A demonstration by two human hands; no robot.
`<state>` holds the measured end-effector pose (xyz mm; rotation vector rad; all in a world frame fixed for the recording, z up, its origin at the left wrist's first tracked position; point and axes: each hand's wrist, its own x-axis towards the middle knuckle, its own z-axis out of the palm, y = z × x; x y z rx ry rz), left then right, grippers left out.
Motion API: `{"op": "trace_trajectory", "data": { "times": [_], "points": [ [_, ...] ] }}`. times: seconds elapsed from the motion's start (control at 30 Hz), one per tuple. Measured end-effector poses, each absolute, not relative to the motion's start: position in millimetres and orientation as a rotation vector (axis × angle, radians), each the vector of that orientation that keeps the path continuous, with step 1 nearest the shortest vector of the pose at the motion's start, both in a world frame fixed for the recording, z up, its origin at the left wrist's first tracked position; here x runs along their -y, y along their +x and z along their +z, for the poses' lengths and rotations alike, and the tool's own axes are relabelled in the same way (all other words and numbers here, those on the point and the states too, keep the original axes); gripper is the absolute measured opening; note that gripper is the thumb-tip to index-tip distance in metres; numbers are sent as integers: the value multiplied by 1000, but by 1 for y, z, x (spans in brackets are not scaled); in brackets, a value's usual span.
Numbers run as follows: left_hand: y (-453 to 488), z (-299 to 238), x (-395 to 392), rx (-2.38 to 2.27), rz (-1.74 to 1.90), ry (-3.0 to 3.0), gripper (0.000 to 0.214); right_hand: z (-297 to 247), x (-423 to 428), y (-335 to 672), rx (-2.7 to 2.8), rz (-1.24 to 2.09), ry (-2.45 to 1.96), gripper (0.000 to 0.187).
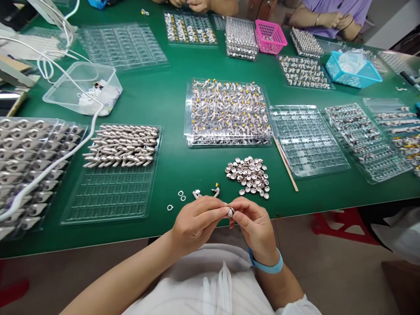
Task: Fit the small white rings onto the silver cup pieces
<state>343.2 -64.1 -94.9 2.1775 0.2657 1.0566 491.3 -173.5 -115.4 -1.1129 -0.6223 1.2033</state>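
My left hand (197, 221) and my right hand (254, 225) meet at the near edge of the green table (173, 100), fingers pinched together on one small silver-white earbud part (231, 212). Just beyond my fingers lie two loose white earbud stems (206, 192) and a few small rings (179, 197). A heap of small round metal caps (250, 175) sits past my right hand. A clear tray full of white earbud shells (228, 113) stands farther back in the middle.
A clear tray half filled with grey shells (121, 146) lies at left, an empty clear tray (306, 140) at right beside a thin wooden stick (286, 164). More trays, a pink basket (271, 37), a blue basket (352, 70) and other people's hands (336, 19) line the far side.
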Motion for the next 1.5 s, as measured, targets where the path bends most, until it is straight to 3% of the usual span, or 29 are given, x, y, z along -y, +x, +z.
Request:
{"op": "trace_trajectory", "data": {
  "times": [0.7,1.5],
  "points": [
    [340,-95,67,-287,1030,2162,29,-113,175,489,730,1093,-1134,19],
    [335,-95,70,-306,992,2187,30,-103,178,491,1093,752,-1310,32]
  ]
}}
